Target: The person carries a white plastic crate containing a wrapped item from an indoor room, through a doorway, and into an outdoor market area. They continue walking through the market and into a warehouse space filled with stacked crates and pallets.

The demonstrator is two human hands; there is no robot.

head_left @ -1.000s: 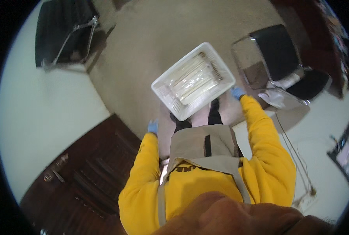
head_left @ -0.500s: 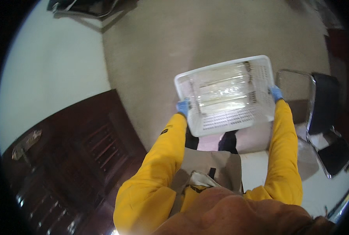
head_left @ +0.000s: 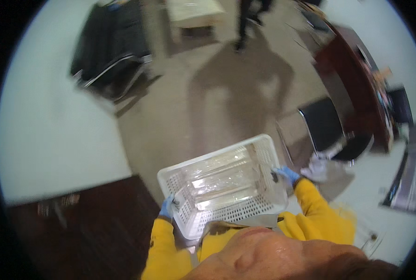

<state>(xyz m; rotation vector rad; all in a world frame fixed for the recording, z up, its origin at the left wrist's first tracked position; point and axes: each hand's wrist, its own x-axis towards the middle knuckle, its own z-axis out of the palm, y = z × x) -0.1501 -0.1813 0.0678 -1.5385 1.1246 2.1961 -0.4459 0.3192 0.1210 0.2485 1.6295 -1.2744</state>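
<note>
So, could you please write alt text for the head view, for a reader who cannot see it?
A person in yellow sleeves and blue gloves carries a white slotted basket of clear plastic packets, left hand and right hand gripping its opposite ends. Beyond it lie a beige floor, black chairs and a dark wooden desk.

One head-worn fisheye view here, looking steeply down past the wearer's chest, close on the white basket [head_left: 224, 184], floor [head_left: 208, 93] curving beyond.

Bright light, motion blur, long floor shadow, dark fisheye rim.
</note>
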